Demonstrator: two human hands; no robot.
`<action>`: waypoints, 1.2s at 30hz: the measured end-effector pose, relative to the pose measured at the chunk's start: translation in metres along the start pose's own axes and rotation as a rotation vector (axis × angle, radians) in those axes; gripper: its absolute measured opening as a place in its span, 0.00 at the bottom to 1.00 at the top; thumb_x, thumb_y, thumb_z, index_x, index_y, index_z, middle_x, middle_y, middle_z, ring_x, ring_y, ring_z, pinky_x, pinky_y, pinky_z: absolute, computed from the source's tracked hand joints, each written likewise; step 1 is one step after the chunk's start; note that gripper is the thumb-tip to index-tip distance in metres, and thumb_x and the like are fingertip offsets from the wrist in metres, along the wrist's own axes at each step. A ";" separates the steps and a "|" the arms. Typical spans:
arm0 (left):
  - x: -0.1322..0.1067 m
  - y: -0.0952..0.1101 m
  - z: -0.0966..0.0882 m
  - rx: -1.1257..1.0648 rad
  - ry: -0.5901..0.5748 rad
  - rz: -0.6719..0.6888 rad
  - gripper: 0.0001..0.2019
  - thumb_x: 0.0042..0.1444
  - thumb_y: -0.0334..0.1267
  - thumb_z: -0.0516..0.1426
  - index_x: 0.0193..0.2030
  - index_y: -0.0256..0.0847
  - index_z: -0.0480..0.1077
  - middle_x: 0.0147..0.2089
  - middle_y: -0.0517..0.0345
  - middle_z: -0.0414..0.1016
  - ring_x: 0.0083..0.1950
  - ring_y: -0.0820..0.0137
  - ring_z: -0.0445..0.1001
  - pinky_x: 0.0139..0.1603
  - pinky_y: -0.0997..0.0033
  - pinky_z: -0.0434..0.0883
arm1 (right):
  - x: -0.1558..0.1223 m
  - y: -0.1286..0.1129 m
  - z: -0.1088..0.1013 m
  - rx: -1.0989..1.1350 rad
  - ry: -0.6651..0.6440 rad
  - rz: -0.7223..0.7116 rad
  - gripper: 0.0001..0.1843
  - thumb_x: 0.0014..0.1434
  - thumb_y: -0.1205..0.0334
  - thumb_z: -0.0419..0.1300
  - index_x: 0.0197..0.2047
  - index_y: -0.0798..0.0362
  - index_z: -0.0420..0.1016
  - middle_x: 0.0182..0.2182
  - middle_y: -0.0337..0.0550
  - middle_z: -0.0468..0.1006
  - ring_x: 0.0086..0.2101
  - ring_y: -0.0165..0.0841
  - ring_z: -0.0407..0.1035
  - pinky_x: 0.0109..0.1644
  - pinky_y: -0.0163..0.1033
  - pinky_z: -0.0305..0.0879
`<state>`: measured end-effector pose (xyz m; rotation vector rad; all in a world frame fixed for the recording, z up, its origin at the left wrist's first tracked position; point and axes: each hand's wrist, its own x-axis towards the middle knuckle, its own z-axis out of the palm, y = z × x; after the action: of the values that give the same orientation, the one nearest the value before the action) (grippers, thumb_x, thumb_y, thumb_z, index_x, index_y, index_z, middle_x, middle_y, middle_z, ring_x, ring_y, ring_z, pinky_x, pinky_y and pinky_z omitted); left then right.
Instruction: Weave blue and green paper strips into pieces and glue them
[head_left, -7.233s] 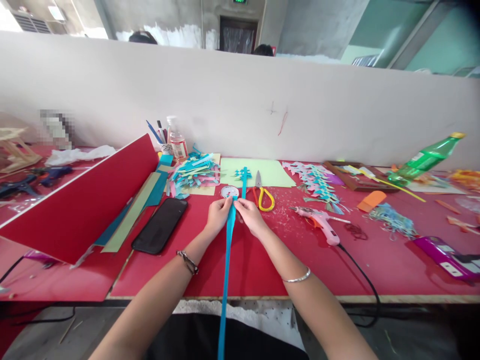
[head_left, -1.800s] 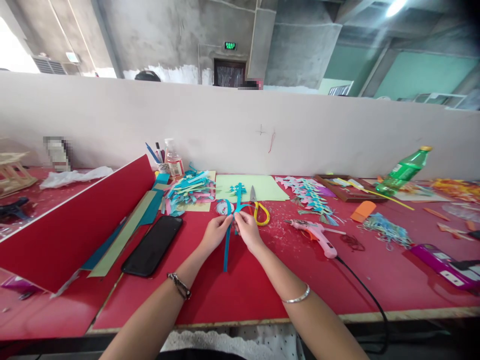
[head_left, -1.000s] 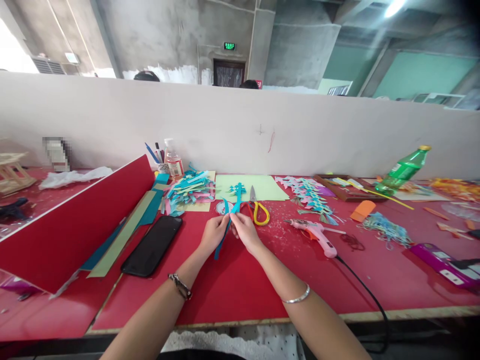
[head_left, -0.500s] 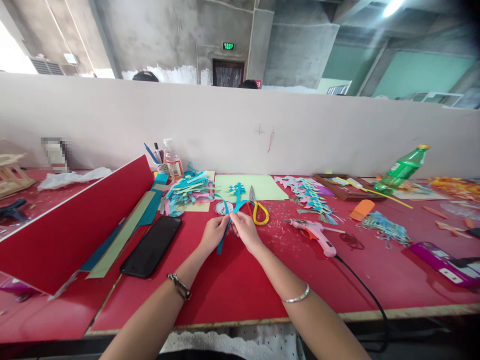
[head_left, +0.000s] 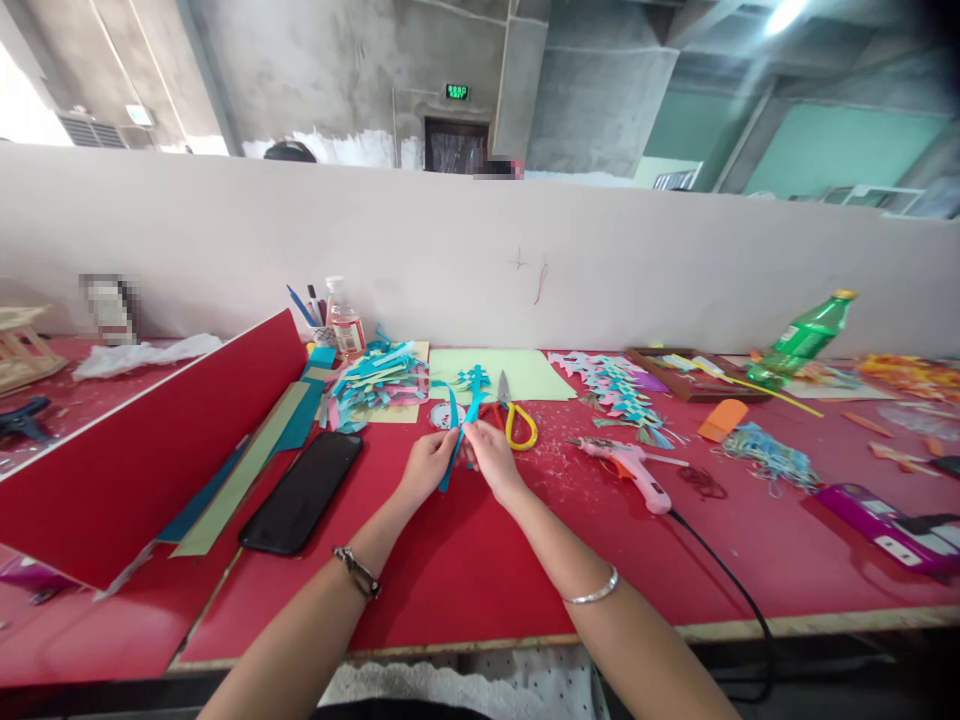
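Both hands meet over the red table, fingers closed on blue paper strips. My left hand (head_left: 430, 461) pinches a long blue paper strip (head_left: 451, 462) whose end hangs below the fingers. My right hand (head_left: 491, 459) grips another blue strip (head_left: 475, 398) close by, fingertips nearly touching the left ones. Where the strips cross is partly hidden by the fingers. Just beyond lies a woven blue paper piece (head_left: 474, 377) on a pale green sheet (head_left: 525, 372). Scissors with red and yellow handles (head_left: 522, 427) lie right of the hands. A small round white item (head_left: 444, 415) sits behind the left hand.
A black phone (head_left: 301, 493) and a standing red board (head_left: 157, 450) are on the left. Cut strips (head_left: 381, 380) lie in a pile behind. To the right are woven paper pieces (head_left: 619, 390), a pink glue gun (head_left: 628, 468) with cord, a green bottle (head_left: 804, 340) and a purple power strip (head_left: 889, 528).
The blue strips have shifted between my fingers: the loop beside the right hand is gone and that strip stands straighter. The lower end has risen slightly. The hands stay in nearly the same place.
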<state>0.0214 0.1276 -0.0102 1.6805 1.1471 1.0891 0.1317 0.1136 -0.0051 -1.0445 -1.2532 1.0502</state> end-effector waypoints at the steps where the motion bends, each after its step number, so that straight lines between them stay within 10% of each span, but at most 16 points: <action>1: 0.000 0.000 0.000 0.006 0.012 0.004 0.23 0.51 0.54 0.46 0.17 0.36 0.63 0.17 0.61 0.63 0.20 0.75 0.61 0.23 0.76 0.57 | 0.000 0.001 0.000 -0.005 -0.019 0.002 0.18 0.50 0.50 0.51 0.17 0.51 0.54 0.11 0.30 0.55 0.14 0.24 0.50 0.18 0.31 0.46; 25: -0.001 -0.001 0.001 -0.002 0.136 -0.047 0.24 0.50 0.56 0.44 0.17 0.37 0.59 0.14 0.65 0.55 0.18 0.78 0.54 0.19 0.77 0.51 | -0.002 0.003 0.000 -0.048 -0.044 0.005 0.16 0.49 0.53 0.51 0.17 0.51 0.53 0.11 0.30 0.53 0.14 0.23 0.48 0.16 0.31 0.43; 36: -0.004 0.004 0.002 -0.004 0.004 -0.018 0.25 0.51 0.54 0.44 0.15 0.37 0.63 0.14 0.62 0.63 0.18 0.75 0.61 0.22 0.76 0.57 | 0.000 0.001 -0.001 -0.074 -0.028 -0.045 0.17 0.50 0.51 0.51 0.17 0.51 0.56 0.12 0.32 0.58 0.16 0.25 0.54 0.19 0.32 0.49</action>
<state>0.0230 0.1221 -0.0078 1.6620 1.1599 1.0832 0.1326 0.1139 -0.0064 -1.0563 -1.3412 0.9928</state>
